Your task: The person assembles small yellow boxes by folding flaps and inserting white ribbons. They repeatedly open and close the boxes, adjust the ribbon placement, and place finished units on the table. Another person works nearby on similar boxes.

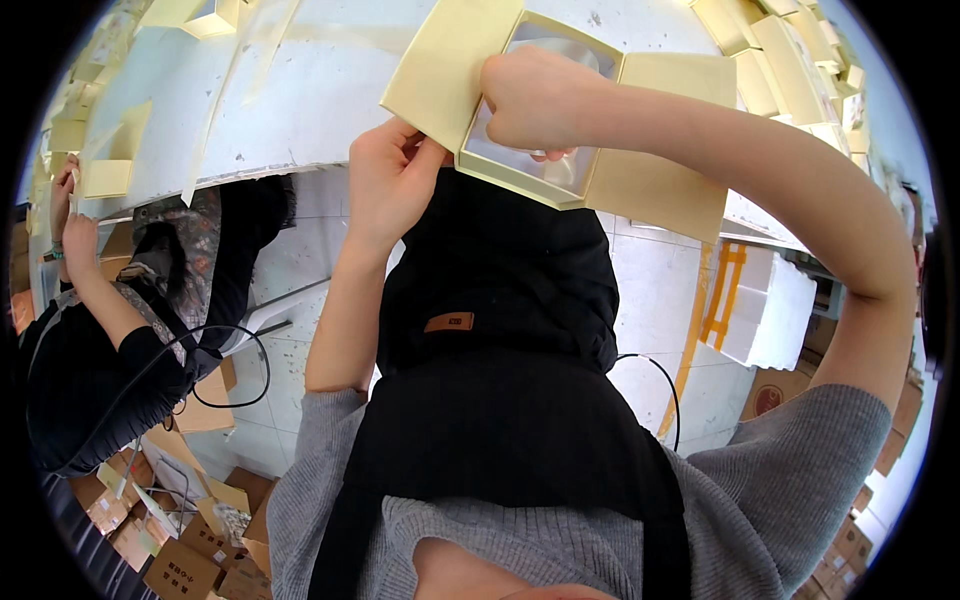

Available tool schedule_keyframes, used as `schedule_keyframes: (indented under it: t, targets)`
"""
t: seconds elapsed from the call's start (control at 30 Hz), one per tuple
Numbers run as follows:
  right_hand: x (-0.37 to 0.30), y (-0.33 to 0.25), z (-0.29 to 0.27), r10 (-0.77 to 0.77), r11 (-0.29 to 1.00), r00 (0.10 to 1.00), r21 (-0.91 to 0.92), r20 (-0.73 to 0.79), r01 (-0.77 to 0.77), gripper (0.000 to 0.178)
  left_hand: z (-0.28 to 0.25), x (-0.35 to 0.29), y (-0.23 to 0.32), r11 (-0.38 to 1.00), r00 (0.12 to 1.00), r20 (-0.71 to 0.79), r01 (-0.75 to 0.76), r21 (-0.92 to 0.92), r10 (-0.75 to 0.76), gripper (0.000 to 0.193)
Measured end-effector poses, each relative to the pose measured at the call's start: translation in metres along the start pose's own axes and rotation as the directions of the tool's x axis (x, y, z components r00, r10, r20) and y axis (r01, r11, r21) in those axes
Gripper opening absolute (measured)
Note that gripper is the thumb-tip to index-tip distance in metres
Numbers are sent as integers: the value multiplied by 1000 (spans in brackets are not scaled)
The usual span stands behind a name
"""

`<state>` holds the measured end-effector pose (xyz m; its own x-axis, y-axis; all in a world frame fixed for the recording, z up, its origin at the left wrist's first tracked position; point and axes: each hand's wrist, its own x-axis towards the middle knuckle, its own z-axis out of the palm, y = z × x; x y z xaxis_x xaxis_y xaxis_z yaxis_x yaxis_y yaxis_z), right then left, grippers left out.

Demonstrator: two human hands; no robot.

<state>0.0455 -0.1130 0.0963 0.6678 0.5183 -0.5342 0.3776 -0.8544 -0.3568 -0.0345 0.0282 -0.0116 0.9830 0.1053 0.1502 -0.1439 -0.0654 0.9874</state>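
A pale yellow box lies at the table's near edge with its two flaps folded out to the sides. My left hand pinches the lower edge of the left flap between thumb and fingers. Over the box's inside, my right hand is curled closed, its knuckles toward the left. Whatever its fingers hold or press is hidden beneath it. A shiny whitish lining or sheet shows inside the box around this hand. The right flap passes under my right forearm.
The white table carries stacked yellow boxes at the far right and an open yellow box at the left. A co-worker's hands are beside that box. A white foam box stands below on the right; cardboard cartons lie lower left.
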Motion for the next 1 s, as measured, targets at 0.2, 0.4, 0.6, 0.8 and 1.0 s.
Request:
schedule_keyframes:
  t: [0.2, 0.4, 0.6, 0.8, 1.0]
  targets:
    - [16, 16, 12, -116, 987, 990, -117, -79, 106, 11, -1, 7, 6, 902, 995, 73, -87, 422, 62, 9]
    - [-2, 25, 18, -186, 949, 942, -299, -278, 100, 15, -44, 33, 0, 578, 902, -6, -271, 770, 431, 12]
    - [-87, 21, 42, -532, 716, 790, -659, -303, 230, 25, -160, 50, -9, 126, 772, -286, 262, 957, 568, 39]
    - [-53, 29, 65, -704, 501, 615, -862, -356, 74, 22, -78, 53, 33, 377, 786, 187, -472, 797, 589, 41]
    - [91, -15, 30, -810, 581, 234, -791, -538, 191, 12, -65, 15, 34, 399, 382, -209, -532, 747, 900, 29]
